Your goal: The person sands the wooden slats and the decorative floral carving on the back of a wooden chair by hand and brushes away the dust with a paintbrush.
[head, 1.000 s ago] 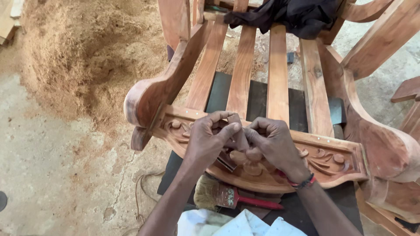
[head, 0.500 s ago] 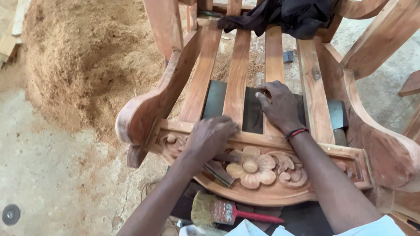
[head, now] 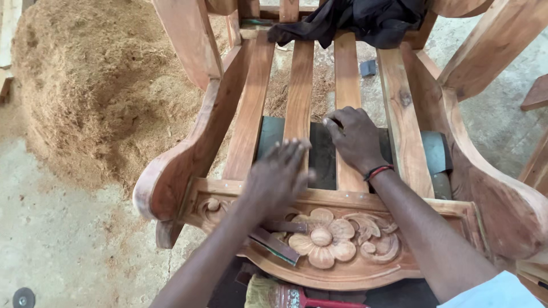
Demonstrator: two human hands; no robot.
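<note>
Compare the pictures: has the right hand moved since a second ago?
Yes. The right hand has left the carved flower on the front rail and gone forward onto the seat slats, away from the person.

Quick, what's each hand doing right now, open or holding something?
Left hand: open, fingers spread over the chair's middle seat slat, holding nothing.
Right hand: fingers curled on the next slat; whether it holds anything cannot be told.

slats (head: 299, 97) w/ open gaps, cloth (head: 365, 20) blocking far end
</note>
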